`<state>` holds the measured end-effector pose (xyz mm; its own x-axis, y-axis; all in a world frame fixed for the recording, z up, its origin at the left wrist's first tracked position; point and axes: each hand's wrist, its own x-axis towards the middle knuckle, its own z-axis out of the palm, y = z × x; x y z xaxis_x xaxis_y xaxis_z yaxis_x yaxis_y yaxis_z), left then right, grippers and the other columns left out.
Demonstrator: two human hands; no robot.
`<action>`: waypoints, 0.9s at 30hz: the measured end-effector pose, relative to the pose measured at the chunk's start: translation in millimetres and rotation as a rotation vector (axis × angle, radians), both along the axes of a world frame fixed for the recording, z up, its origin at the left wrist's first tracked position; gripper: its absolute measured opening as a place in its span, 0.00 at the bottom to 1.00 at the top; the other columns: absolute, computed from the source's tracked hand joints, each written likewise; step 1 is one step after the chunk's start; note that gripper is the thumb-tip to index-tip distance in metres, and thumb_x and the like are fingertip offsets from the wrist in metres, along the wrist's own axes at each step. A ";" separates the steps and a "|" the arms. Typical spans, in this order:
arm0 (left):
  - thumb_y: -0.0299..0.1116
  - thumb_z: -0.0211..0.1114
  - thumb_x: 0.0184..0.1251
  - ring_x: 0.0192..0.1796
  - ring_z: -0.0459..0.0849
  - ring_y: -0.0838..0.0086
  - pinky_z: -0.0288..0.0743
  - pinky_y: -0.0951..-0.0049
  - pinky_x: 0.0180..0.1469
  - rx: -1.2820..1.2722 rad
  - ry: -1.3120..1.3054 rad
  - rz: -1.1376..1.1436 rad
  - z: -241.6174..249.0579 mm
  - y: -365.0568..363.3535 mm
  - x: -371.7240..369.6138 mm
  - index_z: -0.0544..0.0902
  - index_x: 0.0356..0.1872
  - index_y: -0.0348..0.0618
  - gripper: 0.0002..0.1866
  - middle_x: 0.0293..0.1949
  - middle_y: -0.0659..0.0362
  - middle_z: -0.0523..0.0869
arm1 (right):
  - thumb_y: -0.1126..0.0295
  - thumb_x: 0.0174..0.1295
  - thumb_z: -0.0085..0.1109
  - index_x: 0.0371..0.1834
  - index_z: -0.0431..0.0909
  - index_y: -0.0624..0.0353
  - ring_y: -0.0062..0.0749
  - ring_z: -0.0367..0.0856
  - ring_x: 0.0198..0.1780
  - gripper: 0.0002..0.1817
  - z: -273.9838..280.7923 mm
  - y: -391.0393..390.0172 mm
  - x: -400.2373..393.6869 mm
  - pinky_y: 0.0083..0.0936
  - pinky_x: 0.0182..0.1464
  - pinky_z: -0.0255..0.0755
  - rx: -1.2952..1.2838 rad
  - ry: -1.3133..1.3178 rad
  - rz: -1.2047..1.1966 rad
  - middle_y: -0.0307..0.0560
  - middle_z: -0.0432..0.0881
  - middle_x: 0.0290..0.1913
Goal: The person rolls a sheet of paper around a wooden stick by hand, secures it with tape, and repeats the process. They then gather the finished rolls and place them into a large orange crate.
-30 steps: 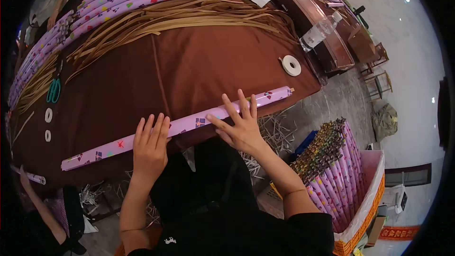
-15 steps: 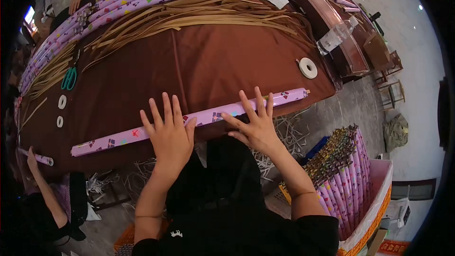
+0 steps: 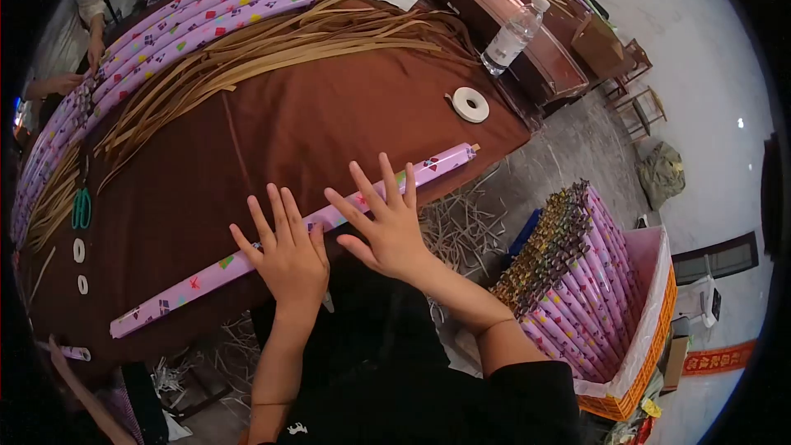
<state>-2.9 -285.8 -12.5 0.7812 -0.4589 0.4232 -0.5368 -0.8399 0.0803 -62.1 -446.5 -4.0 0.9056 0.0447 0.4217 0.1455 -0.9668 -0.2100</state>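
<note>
A long roll in pink patterned wrap (image 3: 218,274) lies slantwise along the near edge of the brown-covered table (image 3: 346,107), a light tip showing at its right end. My left hand (image 3: 288,259) rests on the middle of the roll, fingers spread. Further right, my right hand (image 3: 387,231) lies across it with fingers fanned and palm down. Both hands are open and grip nothing. To the right is a roll of white tape (image 3: 470,105). Brown strips (image 3: 272,53) lie in a long heap beyond the hands.
Teal scissors (image 3: 81,208) and two small white rolls are at the left. Wrapped rolls (image 3: 206,21) line the far side. A bottle (image 3: 512,35) stands back right. An orange crate (image 3: 655,363) of wrapped rolls is at the lower right. Other people's hands show far left and lower left.
The camera view has turned, shifting the table leftward and tilting the roll more steeply. Both my hands remain spread on the roll, at different spots along it.
</note>
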 end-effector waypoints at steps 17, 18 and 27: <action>0.46 0.53 0.74 0.77 0.60 0.53 0.43 0.33 0.74 0.083 -0.006 -0.003 -5.5 1.9 9.3 0.65 0.74 0.37 0.32 0.76 0.55 0.64 | 0.28 0.66 0.34 0.73 0.69 0.34 0.66 0.41 0.80 0.38 -52.8 -109.5 -24.7 0.74 0.71 0.27 -0.104 -0.148 -0.418 0.58 0.50 0.80; 0.46 0.53 0.74 0.77 0.60 0.53 0.43 0.33 0.74 0.089 -0.003 -0.004 -4.7 2.0 9.5 0.64 0.74 0.37 0.32 0.76 0.54 0.64 | 0.28 0.67 0.31 0.75 0.66 0.38 0.66 0.38 0.80 0.40 -55.5 -121.8 -28.7 0.73 0.72 0.26 -0.069 -0.173 -0.451 0.56 0.49 0.81; 0.45 0.52 0.75 0.77 0.60 0.53 0.41 0.33 0.74 0.078 0.027 0.013 1.4 -0.4 7.3 0.64 0.74 0.37 0.32 0.75 0.54 0.65 | 0.30 0.69 0.30 0.77 0.60 0.52 0.59 0.39 0.81 0.45 -40.4 -106.7 -28.1 0.66 0.75 0.26 0.068 -0.315 -0.460 0.57 0.50 0.81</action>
